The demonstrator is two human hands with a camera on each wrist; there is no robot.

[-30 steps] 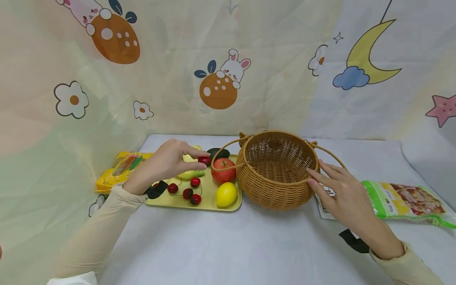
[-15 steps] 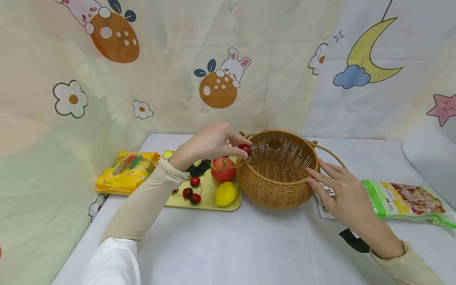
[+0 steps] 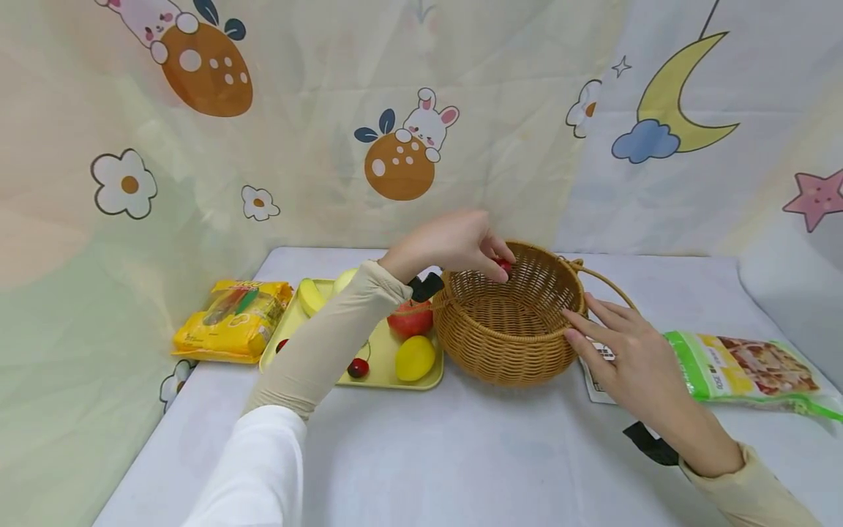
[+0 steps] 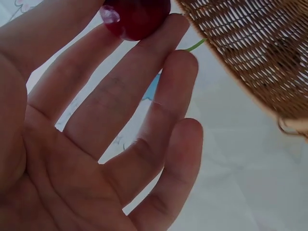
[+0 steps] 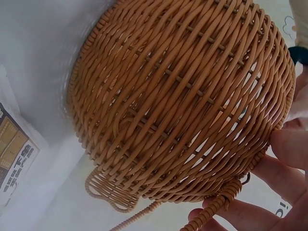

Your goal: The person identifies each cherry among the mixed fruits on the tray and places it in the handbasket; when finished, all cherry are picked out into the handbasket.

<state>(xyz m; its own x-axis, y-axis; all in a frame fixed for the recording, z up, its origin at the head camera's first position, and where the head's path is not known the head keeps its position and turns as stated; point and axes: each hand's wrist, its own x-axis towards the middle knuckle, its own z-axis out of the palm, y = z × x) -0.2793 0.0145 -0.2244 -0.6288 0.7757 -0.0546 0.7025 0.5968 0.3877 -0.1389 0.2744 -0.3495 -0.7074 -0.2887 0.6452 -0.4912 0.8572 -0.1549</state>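
My left hand (image 3: 461,245) pinches a red cherry (image 3: 504,266) between thumb and fingertips, over the opening of a brown wicker basket (image 3: 507,359). In the left wrist view the cherry (image 4: 137,18) is at the top edge, partly cut off, and a bit of green stem (image 4: 196,45) shows beside the fingers. My right hand (image 3: 626,355) holds the basket's right rim, with its fingertips at the edge near the handle. The right wrist view shows the woven outer wall of the basket (image 5: 178,101) and fingers around the rim. The basket's visible inside shows only weave.
Left of the basket a yellow tray (image 3: 382,378) holds an apple (image 3: 410,323), a lemon (image 3: 415,359), a banana (image 3: 311,296) and cherries, partly hidden by my left arm. A yellow food packet (image 3: 233,322) lies far left. A green-edged packet (image 3: 751,369) lies right.
My left hand has carried the cherry rightward from above the tray, past the basket's left rim, to over its opening. My right hand has stayed at the rim.
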